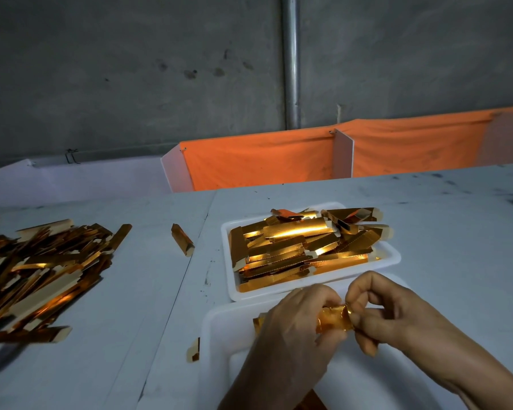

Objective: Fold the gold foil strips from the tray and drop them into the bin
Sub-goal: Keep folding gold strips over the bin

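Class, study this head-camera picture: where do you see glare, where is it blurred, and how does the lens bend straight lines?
Head view: bright glare flashes off the gold strips in the tray; the loose pile at the left edge is smeared by blur; the table's far edge tilts and bows from the wide lens; both hands, left hand and right hand, stay fairly sharp around the foil strip.

Grey concrete wall (131,84) (stained), metal pipe (290,60), orange cloth (264,161), pale table (456,232).
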Tool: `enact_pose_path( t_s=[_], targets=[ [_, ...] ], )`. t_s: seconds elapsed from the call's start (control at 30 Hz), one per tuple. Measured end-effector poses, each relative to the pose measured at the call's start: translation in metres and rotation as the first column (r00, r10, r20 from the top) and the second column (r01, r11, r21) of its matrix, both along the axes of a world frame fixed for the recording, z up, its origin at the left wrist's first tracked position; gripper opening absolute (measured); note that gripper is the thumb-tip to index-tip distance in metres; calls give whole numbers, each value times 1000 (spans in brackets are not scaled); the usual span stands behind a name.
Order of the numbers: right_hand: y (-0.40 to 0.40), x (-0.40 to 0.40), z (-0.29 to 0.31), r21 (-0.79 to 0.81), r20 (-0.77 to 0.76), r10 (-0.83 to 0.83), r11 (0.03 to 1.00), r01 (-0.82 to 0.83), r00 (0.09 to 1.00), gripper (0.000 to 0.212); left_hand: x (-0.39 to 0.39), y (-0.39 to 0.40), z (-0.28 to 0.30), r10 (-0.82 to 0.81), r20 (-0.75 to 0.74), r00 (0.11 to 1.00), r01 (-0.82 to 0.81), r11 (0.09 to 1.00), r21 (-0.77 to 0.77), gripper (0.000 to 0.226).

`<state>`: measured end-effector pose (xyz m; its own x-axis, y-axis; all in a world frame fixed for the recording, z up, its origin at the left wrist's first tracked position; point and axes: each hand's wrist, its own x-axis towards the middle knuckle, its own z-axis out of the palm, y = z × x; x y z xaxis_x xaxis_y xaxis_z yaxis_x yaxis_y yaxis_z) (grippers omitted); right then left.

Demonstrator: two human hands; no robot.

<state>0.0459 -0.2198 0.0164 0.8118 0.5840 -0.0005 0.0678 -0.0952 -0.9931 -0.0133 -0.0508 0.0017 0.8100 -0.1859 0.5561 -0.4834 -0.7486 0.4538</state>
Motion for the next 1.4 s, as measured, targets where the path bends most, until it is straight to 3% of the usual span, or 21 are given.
enact_pose_path(
  t_s=[0.1, 0.2, 0.43, 0.57, 0.67, 0.73, 0.83, 1.0, 1.13, 1.2, 1.27, 1.33, 1.4],
  targets=[
    [-1, 0, 2, 111, -65, 25, 994, -17, 998, 7, -1, 0, 8, -16, -4, 1000, 16, 1000, -9, 28],
    [-1, 2, 1, 241, -175, 51, 970, -8, 983, 15, -4, 4, 13, -43, -79, 996, 31, 988, -148, 25],
    [1, -1, 3, 365, -302, 118, 931, 0, 946, 10, -6, 6, 18, -148, -140, 979, 92, 934, -345, 20],
    [3, -3, 2, 361, -260, 101, 933, 0, 960, 48, -4, 7, 17, -182, -148, 972, 110, 912, -396, 17],
    [7, -4, 0, 280, -195, 26, 960, 31, 980, 32, -4, 8, 17, -186, -191, 964, 91, 903, -420, 12],
    [9, -4, -2, 275, -218, 5, 960, 57, 976, 18, -4, 8, 17, -165, -221, 961, 59, 907, -417, 20],
    [9, -4, -2, 300, -293, 13, 951, 79, 956, 23, -5, 8, 17, -136, -270, 953, 2, 895, -446, 19],
    [6, -3, -2, 229, -286, -14, 970, 83, 958, 34, -5, 6, 15, -36, -276, 961, -58, 944, -324, 20],
    [6, -2, -2, 53, -167, -81, 994, 91, 983, 30, -4, 1, 9, 4, -150, 989, -20, 994, -107, 24],
    [6, -2, -2, 2, -91, -131, 991, 132, 987, 27, -2, -2, 7, 45, -60, 997, -50, 994, -93, 30],
    [4, -1, -3, 17, -24, -214, 977, 215, 976, 17, -1, -1, 9, 178, 39, 983, -165, 963, -212, 28],
    [3, 2, -3, 52, 23, -285, 958, 284, 958, 2, -1, 8, 12, 388, 86, 918, -322, 853, -411, 26],
    [0, 4, -4, 80, 41, -318, 946, 314, 947, 9, -2, 18, 14, 513, -29, 858, -437, 700, -565, 30]
  ],
)
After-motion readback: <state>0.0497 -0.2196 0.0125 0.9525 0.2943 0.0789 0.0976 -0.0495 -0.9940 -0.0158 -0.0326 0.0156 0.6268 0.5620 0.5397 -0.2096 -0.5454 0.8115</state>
